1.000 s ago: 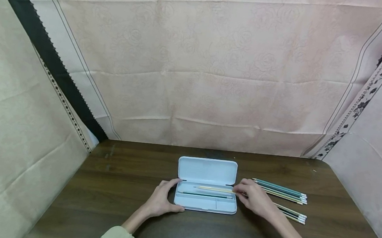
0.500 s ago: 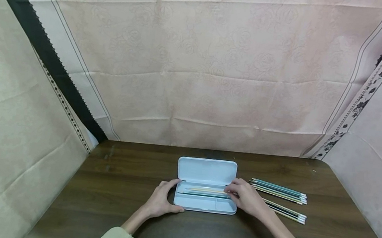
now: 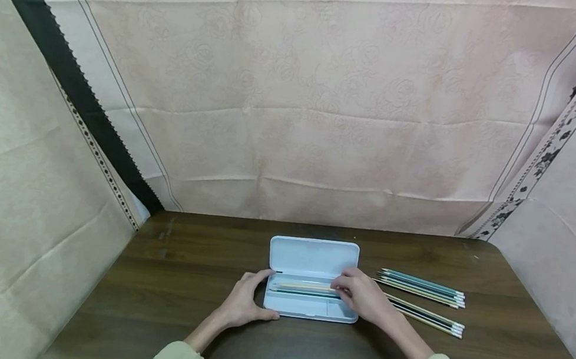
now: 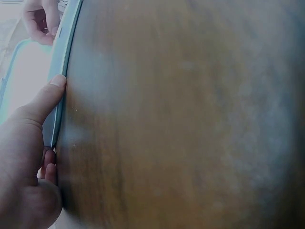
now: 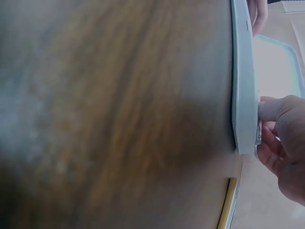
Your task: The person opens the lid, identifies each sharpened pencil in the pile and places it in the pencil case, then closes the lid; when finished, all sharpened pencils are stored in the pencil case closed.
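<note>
A pale blue pencil case (image 3: 313, 256) lies with its lid raised on the wooden table. My left hand (image 3: 239, 301) grips its left end, thumb at the front edge and index finger near the hinge; the left wrist view shows that thumb (image 4: 47, 95) against the case's side. Over the right part of the tray, my right hand (image 3: 360, 294) pinches a light yellow pencil (image 3: 302, 286), whose tip points left. Beside it in the tray lies a dark green pencil (image 3: 301, 293). In the right wrist view, the pinching fingers (image 5: 271, 112) are at the case's end.
To the right of the case lie two groups of pencils: a teal and yellow one (image 3: 422, 288) further back, and a black and yellow one (image 3: 427, 317) nearer me. Patterned cloth (image 3: 327, 119) hangs behind the table (image 3: 195, 246) and along both sides.
My right hand has moved left and slightly down with the yellow pencil, bringing it further into the tray beside the green one. My left hand has stayed on the case.
</note>
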`<state>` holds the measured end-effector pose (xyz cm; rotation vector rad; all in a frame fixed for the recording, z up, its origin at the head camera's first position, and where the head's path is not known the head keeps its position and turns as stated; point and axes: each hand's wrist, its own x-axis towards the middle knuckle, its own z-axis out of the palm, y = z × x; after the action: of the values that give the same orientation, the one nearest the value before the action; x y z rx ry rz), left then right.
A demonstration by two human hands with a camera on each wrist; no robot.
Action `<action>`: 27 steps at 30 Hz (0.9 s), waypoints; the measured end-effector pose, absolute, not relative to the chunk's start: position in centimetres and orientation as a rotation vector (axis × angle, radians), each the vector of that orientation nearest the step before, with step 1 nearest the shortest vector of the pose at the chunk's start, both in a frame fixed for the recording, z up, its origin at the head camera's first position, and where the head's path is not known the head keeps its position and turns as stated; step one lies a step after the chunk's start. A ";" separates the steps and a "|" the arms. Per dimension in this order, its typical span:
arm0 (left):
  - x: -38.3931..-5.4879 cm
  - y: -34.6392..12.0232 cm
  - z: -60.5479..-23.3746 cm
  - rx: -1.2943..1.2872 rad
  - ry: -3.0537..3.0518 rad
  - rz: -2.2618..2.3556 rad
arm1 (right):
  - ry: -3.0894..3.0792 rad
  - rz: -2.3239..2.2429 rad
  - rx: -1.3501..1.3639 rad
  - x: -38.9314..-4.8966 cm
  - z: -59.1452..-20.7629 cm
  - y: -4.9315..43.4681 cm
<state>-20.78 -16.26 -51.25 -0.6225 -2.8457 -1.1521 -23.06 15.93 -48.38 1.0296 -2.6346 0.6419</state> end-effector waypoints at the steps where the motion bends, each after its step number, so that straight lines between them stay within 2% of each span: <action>1: -20.8 -16.2 -51.2 -0.626 -2.841 -1.155 | -2.635 0.639 1.029 -23.1 -48.4 15.9; 19: -20.7 -16.1 -51.2 -0.609 -2.852 -1.170 | -2.593 0.636 1.124 -23.4 -48.5 15.3; 27: -20.7 -16.1 -51.1 -0.613 -2.856 -1.178 | -2.603 0.665 1.032 -23.2 -47.6 17.0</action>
<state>-20.75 -16.08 -51.12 -0.6132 -2.8558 -1.1777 -23.21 17.00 -47.58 1.0315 -2.6035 0.6646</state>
